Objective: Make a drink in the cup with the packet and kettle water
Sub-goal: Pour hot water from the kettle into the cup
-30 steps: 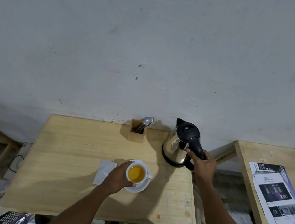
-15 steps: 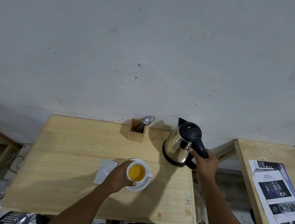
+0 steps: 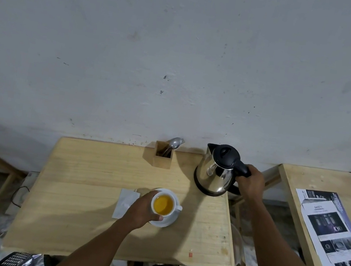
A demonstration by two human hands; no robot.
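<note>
A white cup [image 3: 163, 205] full of yellow-orange drink stands on a white saucer [image 3: 166, 221] near the middle of the wooden table [image 3: 85, 188]. My left hand [image 3: 140, 210] wraps around the cup's left side. A steel kettle [image 3: 215, 172] with a black lid sits upright at the table's back right corner. My right hand [image 3: 250, 181] grips its black handle. A white packet [image 3: 125, 202] lies flat on the table just left of the cup, partly under my left hand.
A small wooden holder [image 3: 162, 157] with a spoon and fork stands at the back against the grey wall. A second wooden table [image 3: 296, 195] on the right carries a printed leaflet [image 3: 332, 229]. Cables lie on the floor at left.
The kettle has shifted slightly back and right and now rests upright on the table with my right hand still on its handle. My left hand stays on the cup.
</note>
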